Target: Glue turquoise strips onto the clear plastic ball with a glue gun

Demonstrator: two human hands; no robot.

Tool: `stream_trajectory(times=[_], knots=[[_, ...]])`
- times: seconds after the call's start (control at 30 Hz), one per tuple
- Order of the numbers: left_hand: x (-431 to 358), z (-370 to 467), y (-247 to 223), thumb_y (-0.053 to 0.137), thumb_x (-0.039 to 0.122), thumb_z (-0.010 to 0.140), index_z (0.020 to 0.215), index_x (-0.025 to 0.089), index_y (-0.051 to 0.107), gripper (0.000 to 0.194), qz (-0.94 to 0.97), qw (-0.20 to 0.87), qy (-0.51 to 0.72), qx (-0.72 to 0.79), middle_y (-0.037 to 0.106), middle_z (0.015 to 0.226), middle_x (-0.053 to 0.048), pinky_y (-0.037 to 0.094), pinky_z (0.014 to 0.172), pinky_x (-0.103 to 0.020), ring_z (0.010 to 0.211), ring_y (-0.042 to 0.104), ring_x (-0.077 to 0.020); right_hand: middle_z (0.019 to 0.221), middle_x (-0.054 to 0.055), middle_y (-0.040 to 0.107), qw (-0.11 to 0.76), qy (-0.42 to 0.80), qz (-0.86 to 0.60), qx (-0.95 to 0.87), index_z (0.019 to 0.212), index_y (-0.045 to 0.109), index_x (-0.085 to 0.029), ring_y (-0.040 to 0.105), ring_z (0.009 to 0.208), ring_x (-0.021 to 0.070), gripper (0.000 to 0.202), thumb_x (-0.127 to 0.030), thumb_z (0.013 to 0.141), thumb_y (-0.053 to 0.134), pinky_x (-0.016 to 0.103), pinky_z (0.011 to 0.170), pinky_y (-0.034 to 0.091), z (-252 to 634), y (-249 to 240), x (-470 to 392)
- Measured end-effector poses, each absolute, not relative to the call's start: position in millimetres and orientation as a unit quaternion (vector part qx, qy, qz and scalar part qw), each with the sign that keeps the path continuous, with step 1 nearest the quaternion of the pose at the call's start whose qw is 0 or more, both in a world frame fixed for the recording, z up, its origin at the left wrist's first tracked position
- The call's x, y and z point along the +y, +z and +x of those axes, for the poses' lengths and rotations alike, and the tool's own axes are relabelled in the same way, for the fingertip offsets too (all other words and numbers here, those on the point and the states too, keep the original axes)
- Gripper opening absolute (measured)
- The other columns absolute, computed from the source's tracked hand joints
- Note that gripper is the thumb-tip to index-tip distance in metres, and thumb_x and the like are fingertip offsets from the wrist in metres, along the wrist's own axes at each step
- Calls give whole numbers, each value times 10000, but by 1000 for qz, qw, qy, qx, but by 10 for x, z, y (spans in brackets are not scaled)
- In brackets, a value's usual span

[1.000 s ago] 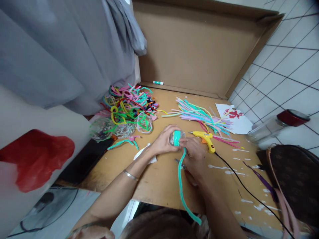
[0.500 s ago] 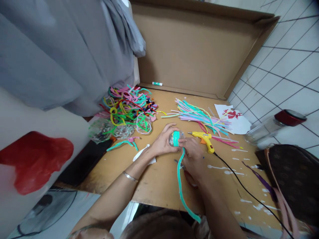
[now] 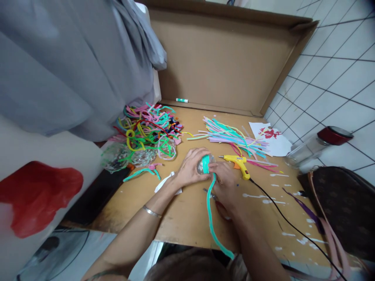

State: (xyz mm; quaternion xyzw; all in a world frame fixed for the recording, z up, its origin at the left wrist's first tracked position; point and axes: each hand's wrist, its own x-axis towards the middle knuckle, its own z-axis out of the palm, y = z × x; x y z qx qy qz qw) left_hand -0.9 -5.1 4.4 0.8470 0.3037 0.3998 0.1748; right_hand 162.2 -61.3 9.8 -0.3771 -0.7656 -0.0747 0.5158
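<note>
My left hand [image 3: 191, 167] is wrapped round a small clear plastic piece [image 3: 200, 167] from its left side. A band of turquoise pipe cleaner [image 3: 206, 164] lies around this piece. At its lower right, my right hand [image 3: 224, 177] pinches the pipe cleaner against the plastic. The long loose end [image 3: 210, 218] hangs down toward the table's front edge. A yellow glue gun [image 3: 238, 163] lies just right of my hands. Scissors [image 3: 221, 208] lie partly hidden under my right hand and forearm.
Coloured pipe cleaners [image 3: 146, 128] are heaped at the left, with a straight bundle [image 3: 228, 134] behind my hands. A bottle [image 3: 319, 146], a brown bag [image 3: 342, 207] and the glue gun's black cord [image 3: 275, 207] are at the right. A cardboard panel [image 3: 216, 58] stands behind.
The whole view has shifted slightly, so most table items appear a little further left. Both hands keep the same hold on the plastic piece and the turquoise pipe cleaner.
</note>
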Motion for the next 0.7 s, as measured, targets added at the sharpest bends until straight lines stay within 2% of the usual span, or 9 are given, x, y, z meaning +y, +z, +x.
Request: stream_trajectory(times=[0.37, 0.7], knots=[[-14, -12, 5, 766, 426, 707, 1182, 190, 539, 577, 845, 189, 418, 275, 633, 1220, -126, 430, 1025, -437, 1159, 556, -269, 836, 44, 710, 539, -59, -372, -754, 851, 591, -227, 669, 807, 174, 201, -52, 832, 495, 340, 703, 539, 1608, 114, -609], [-18, -21, 39, 742, 444, 738, 1134, 203, 572, 494, 852, 191, 408, 267, 626, 1238, -126, 433, 1018, -444, 1163, 563, -266, 829, 35, 717, 547, -23, -391, -740, 822, 614, -238, 677, 806, 177, 166, -115, 856, 508, 355, 720, 544, 1601, 86, -603]])
